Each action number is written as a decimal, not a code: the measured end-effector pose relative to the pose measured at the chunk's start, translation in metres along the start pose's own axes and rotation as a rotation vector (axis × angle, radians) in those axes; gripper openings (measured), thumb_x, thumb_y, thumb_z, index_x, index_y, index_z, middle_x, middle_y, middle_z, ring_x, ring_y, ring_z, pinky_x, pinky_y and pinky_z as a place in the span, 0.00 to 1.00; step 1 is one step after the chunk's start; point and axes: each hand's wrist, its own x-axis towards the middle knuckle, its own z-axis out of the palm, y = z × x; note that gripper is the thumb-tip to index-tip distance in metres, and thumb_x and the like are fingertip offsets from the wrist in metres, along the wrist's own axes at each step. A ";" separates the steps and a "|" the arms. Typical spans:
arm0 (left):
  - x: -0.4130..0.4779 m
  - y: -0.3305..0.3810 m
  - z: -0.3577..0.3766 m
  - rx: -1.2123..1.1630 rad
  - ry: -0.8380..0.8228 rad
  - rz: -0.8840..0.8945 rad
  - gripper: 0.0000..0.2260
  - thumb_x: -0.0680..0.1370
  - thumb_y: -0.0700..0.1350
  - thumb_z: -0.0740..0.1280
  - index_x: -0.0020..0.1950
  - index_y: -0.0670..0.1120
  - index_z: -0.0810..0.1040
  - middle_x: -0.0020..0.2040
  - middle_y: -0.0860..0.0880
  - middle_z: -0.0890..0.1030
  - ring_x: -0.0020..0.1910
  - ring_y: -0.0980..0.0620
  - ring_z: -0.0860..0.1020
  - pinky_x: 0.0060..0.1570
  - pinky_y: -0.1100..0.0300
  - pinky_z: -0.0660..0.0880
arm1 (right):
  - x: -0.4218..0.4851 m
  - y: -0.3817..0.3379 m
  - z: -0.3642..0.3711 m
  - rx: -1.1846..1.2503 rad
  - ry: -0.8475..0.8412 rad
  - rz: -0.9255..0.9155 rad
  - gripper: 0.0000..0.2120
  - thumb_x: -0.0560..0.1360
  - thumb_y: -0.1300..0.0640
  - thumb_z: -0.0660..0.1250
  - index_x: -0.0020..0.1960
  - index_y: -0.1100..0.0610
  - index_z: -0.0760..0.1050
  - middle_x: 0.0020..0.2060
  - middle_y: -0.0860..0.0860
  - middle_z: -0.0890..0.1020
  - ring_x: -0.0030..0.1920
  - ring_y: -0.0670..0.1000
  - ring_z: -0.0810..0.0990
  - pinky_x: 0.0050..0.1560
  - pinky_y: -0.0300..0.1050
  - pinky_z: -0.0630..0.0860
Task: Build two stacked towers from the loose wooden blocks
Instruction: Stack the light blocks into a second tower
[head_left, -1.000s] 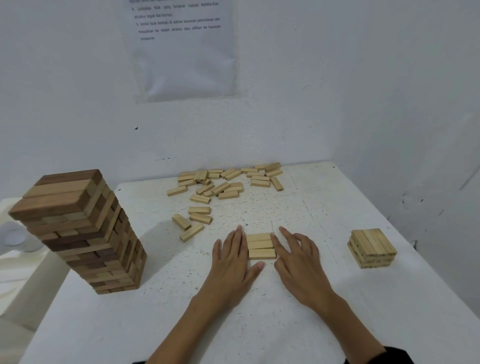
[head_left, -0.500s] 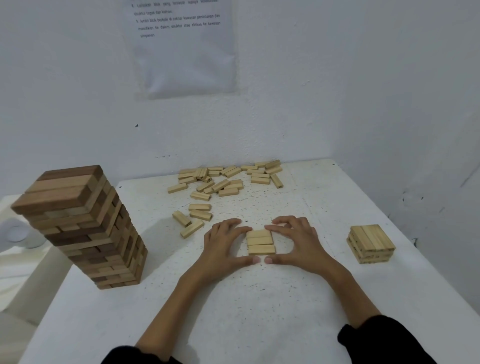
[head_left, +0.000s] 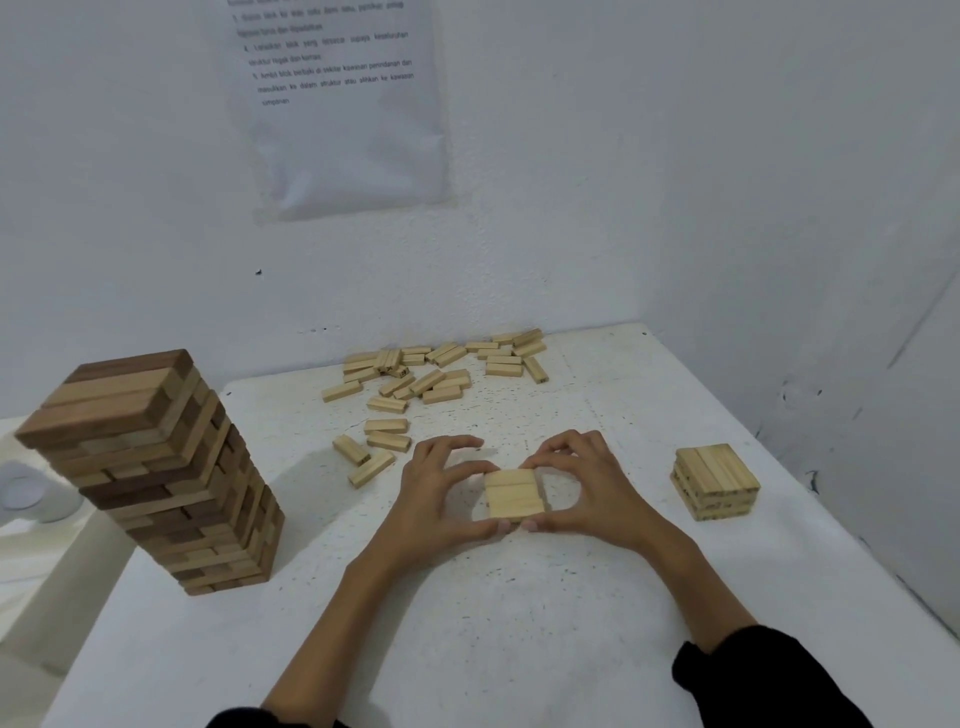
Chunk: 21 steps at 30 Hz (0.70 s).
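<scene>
Pale wood first: three blocks (head_left: 513, 493) lie side by side as one row at the middle of the white table (head_left: 519, 649), pinched between both hands. The left hand (head_left: 441, 499) grasps the row from nine o'clock and the right hand (head_left: 592, 493) from three o'clock, thumbs on the near edge and curled fingers over the far edge. Whether the row is clear of the table I cannot tell.

I judge this to be a layer squared up for the short stack (head_left: 716, 480) at three o'clock. To do it well, press thumbs against fingers evenly so the middle block cannot slip out. Keep the row level and set it down crosswise to the layer beneath.

Counted:
- One tall tower (head_left: 156, 467) of dark and pale wood at nine o'clock.
- One short stack of about four layers.
- Four stray blocks (head_left: 387, 441) at eleven o'clock.
- One loose heap (head_left: 436, 371) at twelve o'clock, upward of twenty blocks and too jumbled to count exactly.
</scene>
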 end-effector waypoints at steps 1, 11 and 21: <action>0.002 0.003 0.000 0.000 0.023 0.028 0.27 0.63 0.67 0.69 0.58 0.57 0.78 0.63 0.66 0.65 0.65 0.58 0.59 0.60 0.54 0.60 | -0.001 -0.002 -0.006 -0.019 0.009 -0.014 0.28 0.60 0.43 0.79 0.58 0.43 0.75 0.54 0.41 0.69 0.57 0.43 0.62 0.57 0.39 0.63; 0.047 0.077 0.024 -0.035 0.074 0.130 0.28 0.62 0.68 0.66 0.56 0.54 0.79 0.65 0.59 0.69 0.64 0.63 0.57 0.59 0.59 0.56 | -0.025 0.014 -0.098 -0.068 -0.037 0.046 0.25 0.61 0.45 0.77 0.55 0.34 0.70 0.56 0.42 0.69 0.58 0.43 0.60 0.56 0.33 0.60; 0.087 0.135 0.083 -0.038 -0.014 0.153 0.33 0.60 0.72 0.60 0.56 0.53 0.79 0.66 0.56 0.70 0.65 0.58 0.60 0.56 0.59 0.57 | -0.057 0.066 -0.166 -0.059 -0.122 0.197 0.23 0.65 0.49 0.76 0.56 0.35 0.71 0.58 0.44 0.69 0.61 0.44 0.60 0.62 0.40 0.56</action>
